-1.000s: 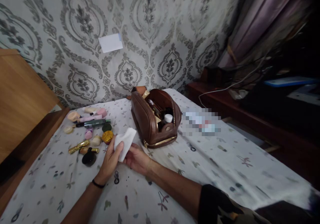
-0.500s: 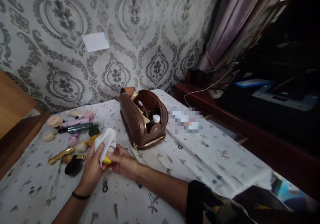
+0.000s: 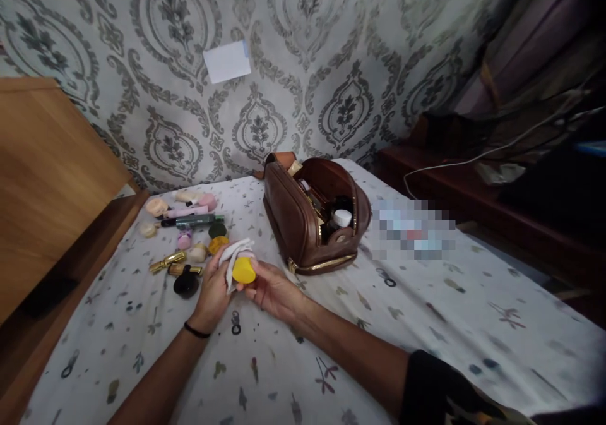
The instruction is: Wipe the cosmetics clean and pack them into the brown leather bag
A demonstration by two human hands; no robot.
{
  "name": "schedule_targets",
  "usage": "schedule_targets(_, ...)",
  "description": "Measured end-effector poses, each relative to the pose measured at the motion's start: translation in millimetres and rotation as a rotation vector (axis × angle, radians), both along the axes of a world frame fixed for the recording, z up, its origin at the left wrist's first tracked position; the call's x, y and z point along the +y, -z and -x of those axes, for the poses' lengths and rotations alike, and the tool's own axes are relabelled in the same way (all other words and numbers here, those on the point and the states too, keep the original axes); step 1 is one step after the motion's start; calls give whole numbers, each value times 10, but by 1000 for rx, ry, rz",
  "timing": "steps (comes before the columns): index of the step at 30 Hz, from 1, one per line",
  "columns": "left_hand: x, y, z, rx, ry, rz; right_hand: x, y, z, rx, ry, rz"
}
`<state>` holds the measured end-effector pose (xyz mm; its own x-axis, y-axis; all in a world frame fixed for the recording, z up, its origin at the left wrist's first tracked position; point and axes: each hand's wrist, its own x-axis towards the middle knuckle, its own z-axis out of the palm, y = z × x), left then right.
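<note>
Above the printed sheet, both of my hands meet around a small container with a yellow round end point(image 3: 244, 270). My left hand point(image 3: 214, 293) is closed on a white cloth point(image 3: 230, 256), which wraps the container's far side. With fingers and thumb, my right hand point(image 3: 273, 291) grips the yellow-ended container from the right. The cloth and fingers hide most of its body. Beyond my left hand lie an orange-yellow round item point(image 3: 218, 244), a cream-coloured jar point(image 3: 197, 252), a black round item point(image 3: 185, 285) and a gold tube point(image 3: 167, 261).
An unzipped brown leather bag point(image 3: 303, 223) stands right of my hands, a white-capped bottle point(image 3: 341, 218) inside it. A dark green tube point(image 3: 193, 221) and several cosmetics lie at the left. A pixelated item point(image 3: 411, 230) lies right of the bag. A wooden panel point(image 3: 52, 179) borders the left.
The camera has turned left, so everything sits further right in view. The container has been turned, and its yellow end now faces me. The cloth is bunched closer around it.
</note>
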<state>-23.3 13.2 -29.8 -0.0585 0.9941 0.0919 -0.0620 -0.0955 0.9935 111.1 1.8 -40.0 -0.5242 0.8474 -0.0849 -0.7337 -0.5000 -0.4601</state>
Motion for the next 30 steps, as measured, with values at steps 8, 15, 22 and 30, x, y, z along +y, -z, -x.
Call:
schedule_targets(8,-40,-36,9,-4,41,-59,64,18,-19,64,4,129)
schedule_targets(15,-78,-52,22,104,120,-116,60,-11,-3,37,75,103)
schedule_targets(22,-161,-132,-35,193,223,-150,-1,-92,-14,-28,50,64)
schedule_targets(30,-152,-94,-33,229,175,-165,23,-33,-1,-32,2,45)
